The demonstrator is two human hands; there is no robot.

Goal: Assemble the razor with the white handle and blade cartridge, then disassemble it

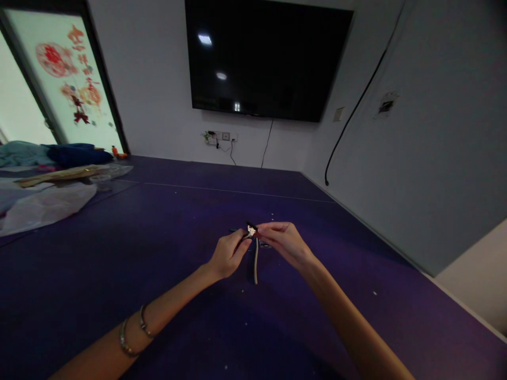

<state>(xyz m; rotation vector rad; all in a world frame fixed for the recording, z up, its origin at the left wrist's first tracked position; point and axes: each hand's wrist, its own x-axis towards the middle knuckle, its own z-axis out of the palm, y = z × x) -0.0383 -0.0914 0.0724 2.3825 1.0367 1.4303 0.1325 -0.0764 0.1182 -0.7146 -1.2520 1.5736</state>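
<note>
My left hand (226, 256) is closed around a small shiny metal object (252, 230) with a dark upper part, whose exact kind I cannot make out. From the other side, my right hand (291, 244) pinches close to this piece, its fingertips nearly meeting the left ones; what lies between them is mostly hidden. A thin pale strip, like a cord or handle (256, 266), extends downward below the fingers. Behind the right fingertips, a small dark and silvery item (264, 244) is partly visible. Two bracelets circle my left forearm.
Both hands are over a broad purple surface (178, 221) with small pale specks. Plastic bags (51, 208) and folded cloth (79, 154) lie at the far left. A television (269, 58) hangs on the wall ahead. A black cable (348, 119) dangles at the right wall.
</note>
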